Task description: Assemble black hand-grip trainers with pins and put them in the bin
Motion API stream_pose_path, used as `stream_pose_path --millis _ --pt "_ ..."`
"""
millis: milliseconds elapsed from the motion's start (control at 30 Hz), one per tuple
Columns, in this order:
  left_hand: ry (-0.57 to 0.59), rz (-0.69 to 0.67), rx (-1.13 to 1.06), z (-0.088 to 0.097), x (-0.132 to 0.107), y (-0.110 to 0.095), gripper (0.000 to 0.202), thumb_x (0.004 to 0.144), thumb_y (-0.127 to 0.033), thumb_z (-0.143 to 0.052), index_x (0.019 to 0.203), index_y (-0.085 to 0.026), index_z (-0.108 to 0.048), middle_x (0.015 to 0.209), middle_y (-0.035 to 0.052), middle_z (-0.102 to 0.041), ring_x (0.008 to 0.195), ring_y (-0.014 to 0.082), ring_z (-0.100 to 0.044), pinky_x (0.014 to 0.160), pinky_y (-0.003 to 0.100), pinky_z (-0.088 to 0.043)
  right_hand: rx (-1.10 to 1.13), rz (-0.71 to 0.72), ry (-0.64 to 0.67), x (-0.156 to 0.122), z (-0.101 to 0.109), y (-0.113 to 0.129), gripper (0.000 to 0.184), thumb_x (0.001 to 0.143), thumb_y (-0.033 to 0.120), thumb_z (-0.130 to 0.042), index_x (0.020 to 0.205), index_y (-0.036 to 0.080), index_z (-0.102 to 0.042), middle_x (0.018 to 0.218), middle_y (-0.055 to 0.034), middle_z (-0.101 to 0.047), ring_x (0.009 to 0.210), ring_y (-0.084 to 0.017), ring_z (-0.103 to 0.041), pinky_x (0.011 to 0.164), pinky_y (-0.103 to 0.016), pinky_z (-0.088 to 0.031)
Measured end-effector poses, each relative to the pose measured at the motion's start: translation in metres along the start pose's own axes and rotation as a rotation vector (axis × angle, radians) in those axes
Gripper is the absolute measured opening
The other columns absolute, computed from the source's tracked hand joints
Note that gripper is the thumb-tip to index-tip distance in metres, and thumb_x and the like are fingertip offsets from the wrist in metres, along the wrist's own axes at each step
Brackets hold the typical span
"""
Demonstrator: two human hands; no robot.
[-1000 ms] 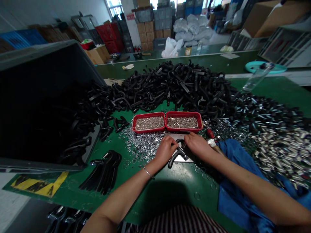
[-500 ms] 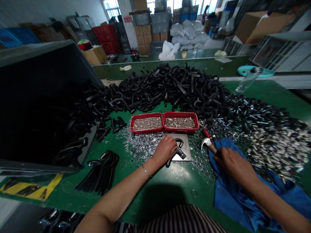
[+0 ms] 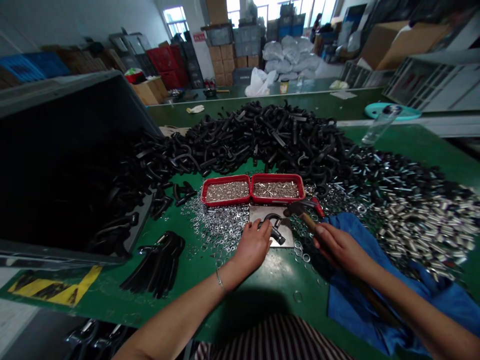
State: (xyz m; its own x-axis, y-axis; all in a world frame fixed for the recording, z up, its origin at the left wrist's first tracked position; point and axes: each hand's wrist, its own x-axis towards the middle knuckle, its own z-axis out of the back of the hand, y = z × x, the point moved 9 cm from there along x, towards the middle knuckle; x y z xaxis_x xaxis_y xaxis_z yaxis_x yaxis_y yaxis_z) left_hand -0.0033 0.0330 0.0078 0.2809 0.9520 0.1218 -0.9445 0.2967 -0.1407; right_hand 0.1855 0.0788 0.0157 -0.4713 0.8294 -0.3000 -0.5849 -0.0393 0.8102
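Observation:
My left hand (image 3: 255, 243) is closed on a black curved lever part (image 3: 276, 234), pressing it on a square metal plate (image 3: 287, 240). My right hand (image 3: 339, 246) grips the wooden handle of a hammer (image 3: 309, 221); the hammer's head is raised close to the plate's right side. Behind the plate stand two red trays side by side: the left tray (image 3: 225, 203) contains small metal pieces, and the right tray (image 3: 276, 201) contains small pins. A red-handled tool (image 3: 317, 206) lies right of the plate. Loose metal rings (image 3: 300, 250) are scattered around.
A large heap of black curved parts (image 3: 258, 135) spans the back. Metal cylinders (image 3: 431, 225) and black bolts (image 3: 397, 175) lie to the right, beside a blue cloth (image 3: 360, 300). A grey crate (image 3: 140, 220) stands left, near a bundle of black levers (image 3: 159, 265).
My right hand has lifted the hammer off the blue cloth and brought it left toward the plate. My left hand stays at the black lever part, its fingers slightly shifted.

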Motion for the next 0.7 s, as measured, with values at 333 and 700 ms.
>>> stream_pose_path --millis 333,700 --pt "-0.020 0.013 -0.073 0.009 0.004 -0.001 0.041 0.093 -0.017 -0.046 0.134 -0.017 -0.054 0.136 0.0157 -0.057 0.121 0.0327 -0.052 0.100 0.051 -0.041 0.137 -0.129 0.059 0.006 -0.003 -0.026 0.047 0.094 0.065 -0.032 0.085 0.024 -0.053 0.050 0.0047 -0.047 0.035 -0.014 -0.040 0.036 -0.025 -0.032" --pt "-0.167 0.302 -0.464 0.011 0.009 0.066 0.056 0.082 -0.015 -0.061 0.137 -0.015 -0.048 0.130 0.0150 -0.057 0.125 0.0285 -0.050 0.109 0.046 -0.039 -0.918 0.045 -0.537 0.024 0.133 -0.057 0.030 0.096 0.033 -0.046 0.100 0.015 -0.069 0.104 -0.0243 -0.068 0.093 -0.034 -0.062 0.081 -0.045 -0.044"
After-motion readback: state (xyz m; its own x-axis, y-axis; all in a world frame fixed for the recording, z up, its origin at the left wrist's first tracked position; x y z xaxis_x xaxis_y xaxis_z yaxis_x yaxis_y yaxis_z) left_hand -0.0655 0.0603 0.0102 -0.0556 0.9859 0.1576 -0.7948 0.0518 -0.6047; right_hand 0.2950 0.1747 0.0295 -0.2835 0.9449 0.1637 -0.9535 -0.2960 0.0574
